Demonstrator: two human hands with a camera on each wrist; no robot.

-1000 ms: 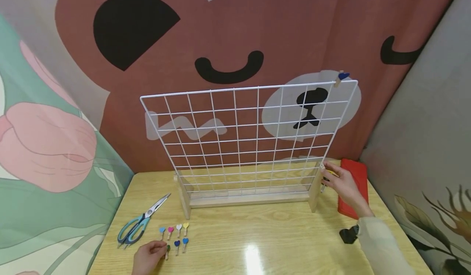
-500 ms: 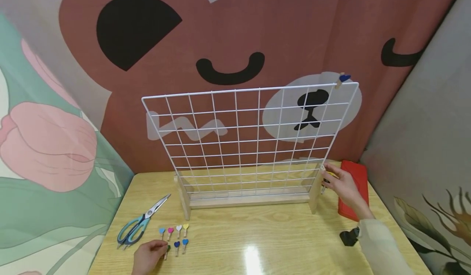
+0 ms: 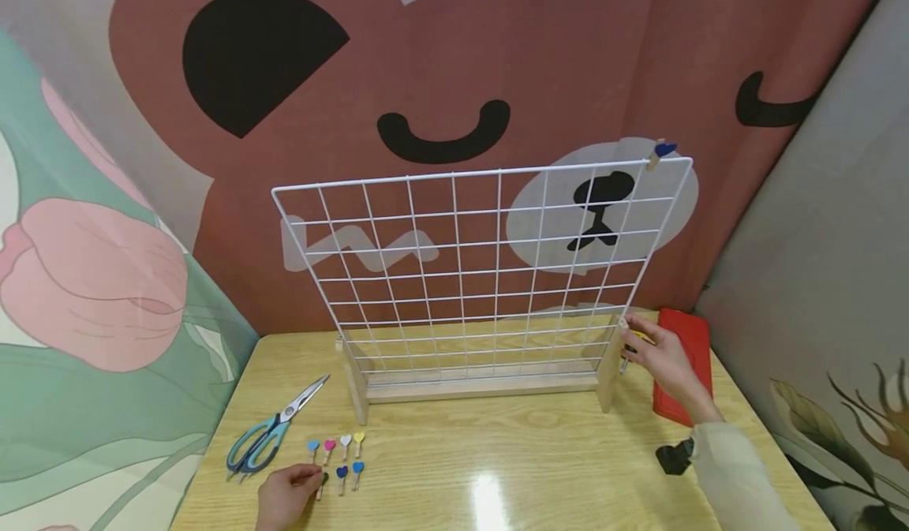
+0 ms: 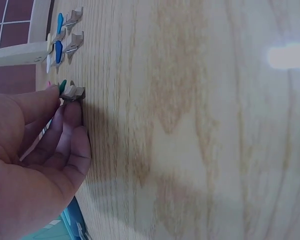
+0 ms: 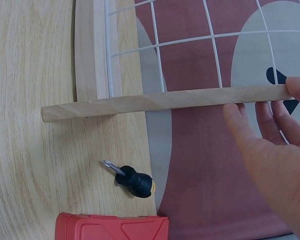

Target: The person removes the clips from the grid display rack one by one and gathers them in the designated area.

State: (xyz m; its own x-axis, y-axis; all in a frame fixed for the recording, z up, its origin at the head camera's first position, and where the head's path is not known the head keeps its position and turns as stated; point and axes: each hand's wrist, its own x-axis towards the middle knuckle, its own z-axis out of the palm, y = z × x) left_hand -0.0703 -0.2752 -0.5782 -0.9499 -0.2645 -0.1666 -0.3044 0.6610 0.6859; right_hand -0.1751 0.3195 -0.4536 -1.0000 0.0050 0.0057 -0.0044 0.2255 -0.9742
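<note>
At the front left, my left hand (image 3: 287,495) pinches a small wooden clothespin (image 4: 72,93) with a green heart, low over the table. Several more heart clothespins lie just beyond it, among them a dark blue one (image 3: 342,473) and a yellow one (image 3: 359,438). A white wire grid (image 3: 454,251) stands upright in a wooden stand (image 3: 483,390). My right hand (image 3: 663,361) holds the upper end of the stand's right side post (image 5: 165,100), thumb along its outer face. Clipped on the grid's top wire near the right corner is another blue-heart clothespin (image 3: 662,152).
Scissors (image 3: 273,432) with teal handles lie at the left. Beyond the right post are a stubby screwdriver (image 5: 135,182) and a red case (image 5: 112,228). A black object (image 3: 673,458) sits beside the right sleeve. A printed curtain (image 3: 440,57) hangs behind the table.
Both hands keep their places. The green-heart clothespin has turned slightly at my left fingertips, its heart showing less in the head view.
</note>
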